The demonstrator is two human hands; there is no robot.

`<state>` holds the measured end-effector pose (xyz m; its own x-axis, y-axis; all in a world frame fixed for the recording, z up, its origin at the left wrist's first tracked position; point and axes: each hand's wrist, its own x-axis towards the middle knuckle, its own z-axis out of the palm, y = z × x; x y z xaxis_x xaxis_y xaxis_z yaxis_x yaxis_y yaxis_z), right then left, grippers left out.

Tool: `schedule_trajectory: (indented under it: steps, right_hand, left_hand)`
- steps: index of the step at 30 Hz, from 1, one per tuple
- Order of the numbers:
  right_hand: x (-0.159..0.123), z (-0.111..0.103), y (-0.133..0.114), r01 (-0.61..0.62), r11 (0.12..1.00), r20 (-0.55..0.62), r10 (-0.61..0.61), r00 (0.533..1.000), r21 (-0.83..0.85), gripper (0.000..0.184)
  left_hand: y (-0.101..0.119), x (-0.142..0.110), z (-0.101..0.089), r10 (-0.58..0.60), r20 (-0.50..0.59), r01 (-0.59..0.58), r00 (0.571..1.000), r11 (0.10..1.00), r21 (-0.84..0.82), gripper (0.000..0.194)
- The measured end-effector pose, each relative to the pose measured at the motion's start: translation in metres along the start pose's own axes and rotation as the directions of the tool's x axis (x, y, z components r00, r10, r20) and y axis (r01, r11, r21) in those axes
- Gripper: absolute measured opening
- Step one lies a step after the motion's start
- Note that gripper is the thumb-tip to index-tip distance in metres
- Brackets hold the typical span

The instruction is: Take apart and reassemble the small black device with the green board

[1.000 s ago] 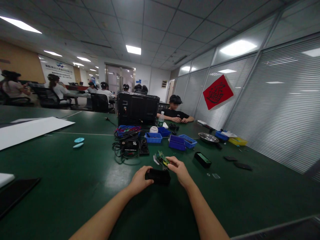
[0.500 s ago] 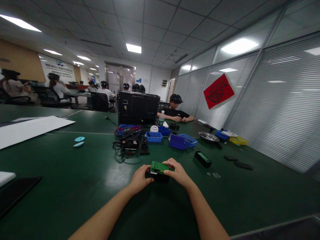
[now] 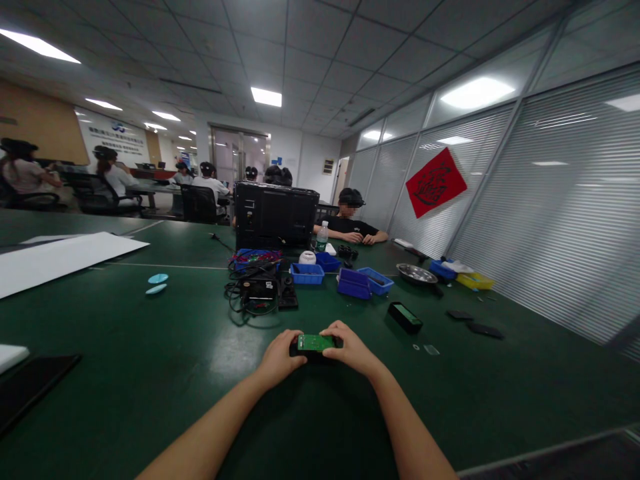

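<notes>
A green circuit board (image 3: 315, 343) lies level in the open top of a small black case (image 3: 320, 357) in front of me. My left hand (image 3: 281, 355) is wrapped round the case's left end, thumb at the near side. On the right end, my right hand (image 3: 351, 347) grips the case, its fingers over the edge beside the board. The underside of the case is hidden. To the right rests a second black case (image 3: 405, 317) with a green board inside.
Beyond my hands are a tangle of black cables (image 3: 250, 293), blue bins (image 3: 307, 273) and a black monitor-like housing (image 3: 276, 217). A metal bowl (image 3: 417, 273) and flat black pieces (image 3: 485, 330) lie to the right. A person (image 3: 350, 223) sits across the green table (image 3: 190, 333).
The circuit board, tilted and raised above the case before, now sits flat down in it. My right hand has shifted slightly from the board to the case's end.
</notes>
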<state>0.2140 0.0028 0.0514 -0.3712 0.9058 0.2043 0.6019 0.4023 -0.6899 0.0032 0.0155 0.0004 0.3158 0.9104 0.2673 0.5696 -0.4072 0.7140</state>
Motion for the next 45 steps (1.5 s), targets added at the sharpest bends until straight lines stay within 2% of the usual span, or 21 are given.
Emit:
schedule_trajectory:
  steps: [5,9,11,13,15,18,21,24,28,33,39,45]
  right_hand:
    - [-0.001,0.002,0.004,-0.009,0.999,0.009,0.009,1.000,0.049,0.044]
    - [-0.001,0.004,0.003,-0.043,0.998,0.037,0.042,0.998,0.037,0.043]
    - [0.000,0.009,0.003,-0.083,0.989,0.080,0.074,0.994,0.120,0.039]
    - [0.000,0.016,0.001,-0.159,0.945,0.179,0.110,0.978,0.286,0.039]
    - [0.000,0.022,-0.001,-0.226,0.854,0.279,0.099,0.955,0.469,0.044]
    - [-0.001,0.029,-0.004,-0.244,0.740,0.334,0.028,0.942,0.627,0.048]
    - [-0.001,0.031,-0.006,-0.241,0.709,0.349,-0.008,0.937,0.663,0.048]
    - [0.000,0.030,-0.006,-0.236,0.708,0.360,-0.028,0.932,0.666,0.047]
    - [0.002,0.030,0.000,-0.223,0.738,0.346,-0.015,0.938,0.637,0.045]
    - [0.006,0.032,0.014,-0.247,0.769,0.293,0.082,0.953,0.589,0.042]
    - [0.012,0.029,0.029,-0.298,0.777,0.180,0.238,0.954,0.555,0.032]
    - [0.018,0.033,0.039,-0.263,0.807,0.045,0.283,0.958,0.528,0.022]
  left_hand:
    - [0.000,0.000,0.001,-0.013,-0.012,0.013,1.000,1.000,-0.008,0.052]
    - [-0.004,0.001,0.004,-0.065,-0.135,0.066,0.989,0.998,0.004,0.050]
    - [-0.006,0.002,0.004,-0.127,-0.210,0.134,0.969,0.991,0.020,0.044]
    - [-0.006,0.003,0.002,-0.167,-0.233,0.170,0.958,0.985,-0.007,0.036]
    - [-0.005,0.004,-0.001,-0.179,-0.216,0.164,0.960,0.983,-0.084,0.033]
    - [-0.004,0.006,-0.007,-0.208,-0.190,0.166,0.960,0.963,-0.214,0.042]
    - [-0.002,0.004,-0.013,-0.225,-0.110,0.189,0.968,0.944,-0.271,0.053]
    - [0.000,0.000,-0.013,-0.150,-0.034,0.144,0.988,0.978,-0.150,0.068]
    - [0.008,-0.008,-0.010,-0.094,0.000,0.094,0.996,0.992,0.086,0.075]
    - [0.017,-0.011,-0.019,-0.145,0.037,0.135,0.989,0.973,0.185,0.073]
    - [0.013,-0.017,-0.042,-0.277,-0.016,0.271,0.961,0.927,0.260,0.074]
    - [0.006,-0.030,-0.076,-0.404,-0.058,0.400,0.913,0.858,0.322,0.069]
